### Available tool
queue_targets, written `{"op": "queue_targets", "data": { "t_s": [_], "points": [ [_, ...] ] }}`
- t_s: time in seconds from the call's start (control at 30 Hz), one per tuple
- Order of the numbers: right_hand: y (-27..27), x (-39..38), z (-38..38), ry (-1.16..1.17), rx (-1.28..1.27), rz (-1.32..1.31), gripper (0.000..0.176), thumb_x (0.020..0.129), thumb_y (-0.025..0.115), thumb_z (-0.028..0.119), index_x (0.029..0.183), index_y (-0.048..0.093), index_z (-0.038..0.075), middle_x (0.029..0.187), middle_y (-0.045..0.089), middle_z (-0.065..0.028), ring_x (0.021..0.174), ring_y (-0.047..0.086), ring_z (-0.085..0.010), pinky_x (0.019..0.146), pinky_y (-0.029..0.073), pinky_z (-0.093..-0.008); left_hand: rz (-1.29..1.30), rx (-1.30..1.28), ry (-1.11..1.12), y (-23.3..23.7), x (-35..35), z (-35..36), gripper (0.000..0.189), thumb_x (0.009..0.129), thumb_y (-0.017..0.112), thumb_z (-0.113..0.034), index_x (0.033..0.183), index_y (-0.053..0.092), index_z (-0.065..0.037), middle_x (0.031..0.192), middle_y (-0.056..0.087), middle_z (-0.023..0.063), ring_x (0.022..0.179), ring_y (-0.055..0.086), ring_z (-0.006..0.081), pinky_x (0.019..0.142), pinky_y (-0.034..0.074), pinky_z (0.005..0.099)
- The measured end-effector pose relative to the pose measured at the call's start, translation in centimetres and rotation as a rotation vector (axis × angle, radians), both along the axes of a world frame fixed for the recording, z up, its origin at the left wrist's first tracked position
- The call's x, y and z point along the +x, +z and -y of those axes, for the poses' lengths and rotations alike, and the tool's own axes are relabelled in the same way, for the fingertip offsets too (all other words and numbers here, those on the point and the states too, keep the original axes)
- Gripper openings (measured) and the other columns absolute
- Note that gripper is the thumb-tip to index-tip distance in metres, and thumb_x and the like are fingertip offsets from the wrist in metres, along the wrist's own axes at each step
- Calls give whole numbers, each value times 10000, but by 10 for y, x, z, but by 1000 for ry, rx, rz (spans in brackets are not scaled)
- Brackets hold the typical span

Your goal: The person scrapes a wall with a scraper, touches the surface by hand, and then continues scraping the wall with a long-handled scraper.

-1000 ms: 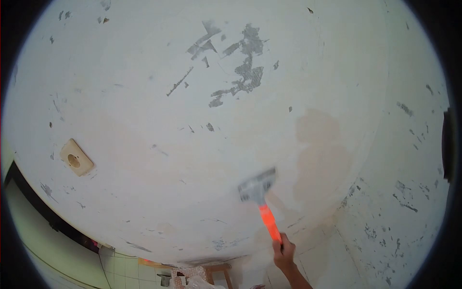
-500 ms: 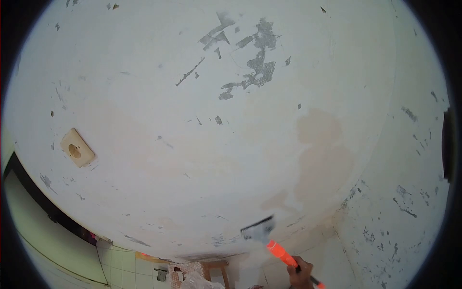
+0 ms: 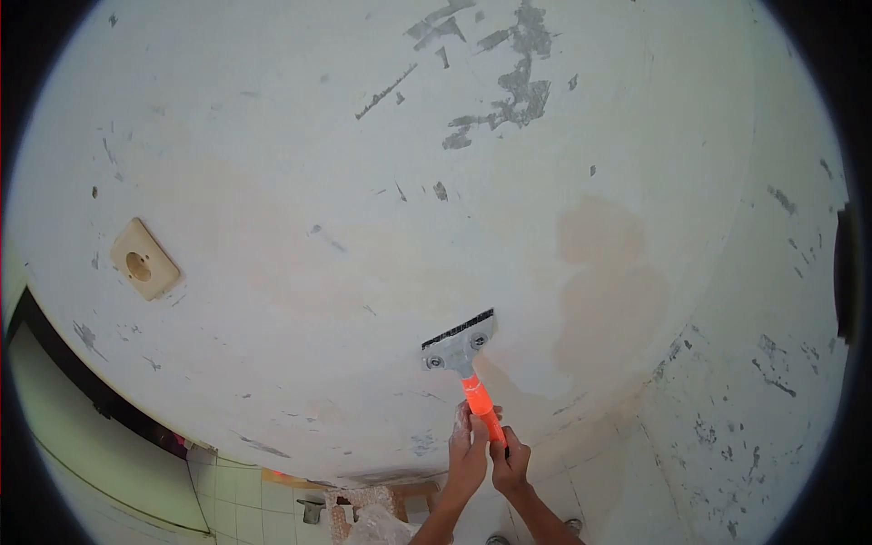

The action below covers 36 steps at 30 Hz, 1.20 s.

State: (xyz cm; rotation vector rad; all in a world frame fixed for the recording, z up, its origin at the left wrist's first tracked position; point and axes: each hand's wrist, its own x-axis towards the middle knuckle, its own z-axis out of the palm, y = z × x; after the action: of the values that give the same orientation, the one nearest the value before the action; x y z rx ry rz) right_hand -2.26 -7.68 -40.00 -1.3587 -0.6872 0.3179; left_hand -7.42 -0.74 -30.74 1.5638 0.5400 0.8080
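Both my hands are on the orange handle of a wide scraper (image 3: 478,397). My left hand (image 3: 467,445) wraps round the upper part of the handle, and its fingers look whitish with dust. Just to the right and slightly lower, my right hand (image 3: 510,459) grips the handle's dark lower end. The scraper's grey metal head (image 3: 460,351) has two round screws and a dark blade edge. It points up and left, in front of the white wall (image 3: 363,245). Whether the blade touches the wall, I cannot tell.
A beige socket (image 3: 145,260) sits on the wall at left. Grey scraped patches (image 3: 522,86) mark the upper wall, and a damp-looking stain (image 3: 604,309) lies at right. Below are bubble wrap (image 3: 368,509), a wooden piece (image 3: 418,501) and tiled floor (image 3: 241,500). A dark frame (image 3: 73,377) runs lower left.
The scraper has moved up and left, its head now showing broadside. My left hand has come into view and taken hold of the handle beside my right hand. The view has shifted slightly.
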Motion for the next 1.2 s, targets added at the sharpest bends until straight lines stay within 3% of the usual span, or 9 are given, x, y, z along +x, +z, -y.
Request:
{"op": "queue_targets", "data": {
  "t_s": [0.17,0.27,0.43,0.5,0.53,0.67,0.77,0.9,1.2],
  "points": [
    [4,1,-9,-55,91,33,410,1064,543,326,1255,622,-28,704,590,-75,649,528,-97,579,434,-288,-20,-51,53,0,12,-1,290,1116,426,-283,1166,545,-23,1023,662,73,897,616,152,846,506,319],
    [30,14,-17,-36,86,54,386,1068,534,301,1255,622,-24,726,600,-89,665,534,-98,593,440,-284,11,59,100,23,22,-6,293,1118,426,-282,1138,560,-23,988,663,69,879,613,142,826,503,313],
    [80,16,-28,-10,133,76,361,1050,536,216,1326,599,-8,711,610,-74,625,563,-116,603,463,-280,87,55,116,66,26,-14,306,1124,408,-289,1135,559,-22,980,639,58,853,584,124,806,493,300],
    [95,12,-30,48,96,29,375,1053,539,231,1342,593,-2,709,611,-86,620,565,-124,605,466,-284,159,68,138,76,24,-16,394,1135,393,-324,1310,514,7,983,613,61,856,572,107,804,484,272],
    [92,9,-32,43,117,17,386,1059,541,257,1348,593,6,712,611,-94,616,564,-125,603,467,-288,161,68,145,76,24,-14,413,1138,376,-339,1315,516,7,965,602,54,823,564,98,754,485,266],
    [49,0,-25,26,86,-1,397,1063,543,291,1335,600,8,722,622,-98,620,565,-118,600,469,-292,85,11,158,37,19,-4,407,1139,373,-333,1318,518,3,957,596,47,814,560,97,728,487,267],
    [4,-4,-17,-9,80,-6,403,1062,545,309,1321,605,6,732,638,-92,630,572,-105,599,469,-286,-2,-25,186,2,16,5,350,1133,384,-299,1185,570,-7,961,620,53,814,561,121,764,479,284],
    [-10,-1,-11,12,58,-23,413,1061,546,313,1319,603,-4,735,652,-76,634,573,-92,593,462,-278,-46,-18,186,-15,15,8,361,1127,400,-297,1195,583,7,976,643,64,832,580,135,784,487,299],
    [55,4,-19,-3,95,16,339,1068,526,314,1113,613,-11,679,610,-75,585,567,-117,550,441,-300,82,-45,154,45,21,4,369,1125,411,-296,1237,582,12,1039,678,94,965,627,166,891,496,330]
  ]
}}
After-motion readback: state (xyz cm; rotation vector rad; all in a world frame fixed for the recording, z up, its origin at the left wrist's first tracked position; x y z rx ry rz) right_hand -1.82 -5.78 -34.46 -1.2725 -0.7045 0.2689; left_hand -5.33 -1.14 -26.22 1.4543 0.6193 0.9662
